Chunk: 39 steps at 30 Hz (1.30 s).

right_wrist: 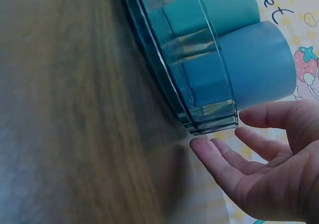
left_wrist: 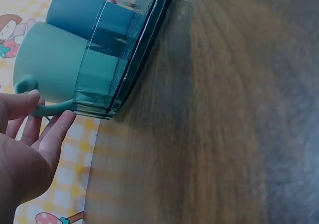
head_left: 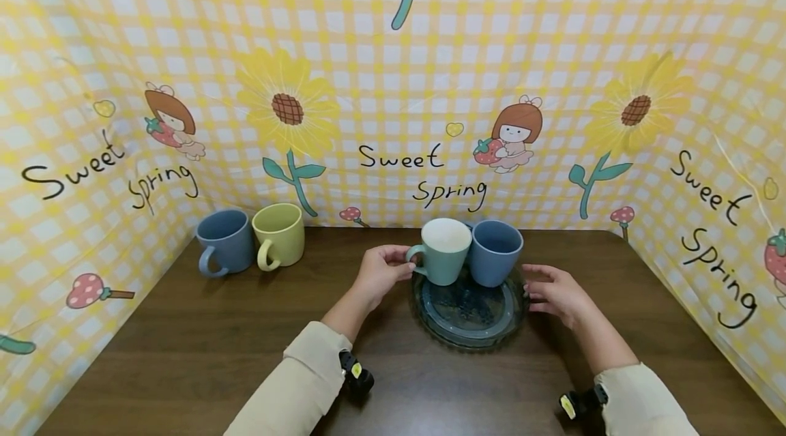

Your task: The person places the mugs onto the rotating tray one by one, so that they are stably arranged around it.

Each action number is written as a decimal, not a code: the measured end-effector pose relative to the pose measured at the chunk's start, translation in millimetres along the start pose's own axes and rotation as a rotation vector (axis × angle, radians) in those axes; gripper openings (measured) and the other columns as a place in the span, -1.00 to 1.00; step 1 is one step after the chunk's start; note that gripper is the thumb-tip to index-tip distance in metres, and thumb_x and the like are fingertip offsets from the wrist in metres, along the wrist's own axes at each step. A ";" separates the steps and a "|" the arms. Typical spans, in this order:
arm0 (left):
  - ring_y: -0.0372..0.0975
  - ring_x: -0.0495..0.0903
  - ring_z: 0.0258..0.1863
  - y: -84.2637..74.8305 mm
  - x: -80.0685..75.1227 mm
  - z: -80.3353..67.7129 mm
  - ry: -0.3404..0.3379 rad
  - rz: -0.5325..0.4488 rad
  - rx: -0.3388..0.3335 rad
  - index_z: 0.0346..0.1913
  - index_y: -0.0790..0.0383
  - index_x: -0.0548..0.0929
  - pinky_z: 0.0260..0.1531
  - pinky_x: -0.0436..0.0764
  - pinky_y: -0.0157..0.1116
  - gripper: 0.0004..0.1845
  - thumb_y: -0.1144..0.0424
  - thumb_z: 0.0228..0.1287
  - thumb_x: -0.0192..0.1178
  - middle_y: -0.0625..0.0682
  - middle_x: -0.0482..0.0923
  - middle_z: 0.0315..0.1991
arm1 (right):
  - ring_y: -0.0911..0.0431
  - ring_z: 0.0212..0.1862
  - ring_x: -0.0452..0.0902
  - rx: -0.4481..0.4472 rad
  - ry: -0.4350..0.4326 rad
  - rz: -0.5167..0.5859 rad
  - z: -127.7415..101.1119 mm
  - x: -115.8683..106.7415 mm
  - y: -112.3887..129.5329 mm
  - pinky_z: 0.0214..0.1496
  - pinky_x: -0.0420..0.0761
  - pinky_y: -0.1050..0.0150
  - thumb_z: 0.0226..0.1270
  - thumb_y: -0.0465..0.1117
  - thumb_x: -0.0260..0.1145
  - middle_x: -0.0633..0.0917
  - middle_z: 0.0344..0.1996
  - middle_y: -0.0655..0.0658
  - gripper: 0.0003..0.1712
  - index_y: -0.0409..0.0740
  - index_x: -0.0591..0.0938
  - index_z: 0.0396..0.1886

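A pale green mug (head_left: 441, 250) (left_wrist: 50, 59) and a blue mug (head_left: 495, 252) (right_wrist: 259, 64) stand side by side at the back of a round dark glass tray (head_left: 473, 318) (left_wrist: 124, 50) (right_wrist: 169, 59) on the brown table. My left hand (head_left: 385, 267) (left_wrist: 30, 134) is at the green mug's handle with its fingers nearly straight and the fingertips at or just touching the handle; no grip shows. My right hand (head_left: 546, 289) (right_wrist: 264, 159) hovers with spread, relaxed fingers beside the tray's right rim, just clear of the blue mug, and holds nothing.
A second blue mug (head_left: 224, 241) and a yellow-green mug (head_left: 279, 235) stand together at the back left of the table (head_left: 184, 347). A yellow checked printed cloth (head_left: 393, 81) walls in the back and both sides.
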<state>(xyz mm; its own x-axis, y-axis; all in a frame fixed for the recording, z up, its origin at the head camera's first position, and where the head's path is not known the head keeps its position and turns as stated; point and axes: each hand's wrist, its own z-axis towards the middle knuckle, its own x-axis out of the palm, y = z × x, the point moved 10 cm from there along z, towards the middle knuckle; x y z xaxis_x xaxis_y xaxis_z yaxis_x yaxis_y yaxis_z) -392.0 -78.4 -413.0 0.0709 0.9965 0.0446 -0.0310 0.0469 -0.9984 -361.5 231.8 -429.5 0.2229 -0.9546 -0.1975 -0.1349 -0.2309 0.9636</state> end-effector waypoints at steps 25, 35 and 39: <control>0.08 0.61 0.03 -6.0 -22.6 -14.8 -0.007 0.083 0.085 0.10 0.37 0.61 -0.07 0.67 -0.21 -0.53 0.55 0.06 0.39 0.24 0.60 -0.02 | 0.03 -0.12 0.54 0.009 -0.035 -0.005 1.8 -3.4 -6.6 -0.17 0.70 0.07 0.39 -0.40 0.11 0.45 0.17 -0.51 -0.42 -0.49 0.27 0.37; 0.02 0.59 0.05 -11.8 -45.8 -26.4 -0.045 0.111 0.090 0.09 0.29 0.64 -0.08 0.67 -0.23 -0.53 0.50 0.05 0.43 0.13 0.63 -0.01 | 0.07 -0.15 0.52 -0.019 -0.039 0.036 -2.5 -2.6 -6.0 -0.17 0.70 0.09 0.34 -0.43 0.14 0.52 0.08 -0.39 -0.39 -0.51 0.27 0.36; -0.07 0.60 0.01 -14.5 -55.6 -32.1 -0.073 0.134 0.094 0.06 0.23 0.66 -0.08 0.65 -0.25 -0.55 0.48 0.04 0.44 0.07 0.65 -0.02 | 0.07 -0.17 0.52 -0.023 -0.043 0.057 -3.3 -0.5 -5.7 -0.19 0.71 0.09 0.33 -0.44 0.15 0.55 -0.02 -0.30 -0.39 -0.52 0.26 0.35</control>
<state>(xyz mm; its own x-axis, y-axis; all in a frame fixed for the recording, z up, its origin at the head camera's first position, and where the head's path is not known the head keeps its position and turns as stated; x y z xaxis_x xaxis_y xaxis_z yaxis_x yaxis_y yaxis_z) -363.5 -136.7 -402.1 -0.0130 0.9965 -0.0826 -0.1283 -0.0836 -0.9882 -357.7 234.2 -434.3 0.1737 -0.9735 -0.1491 -0.1236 -0.1717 0.9774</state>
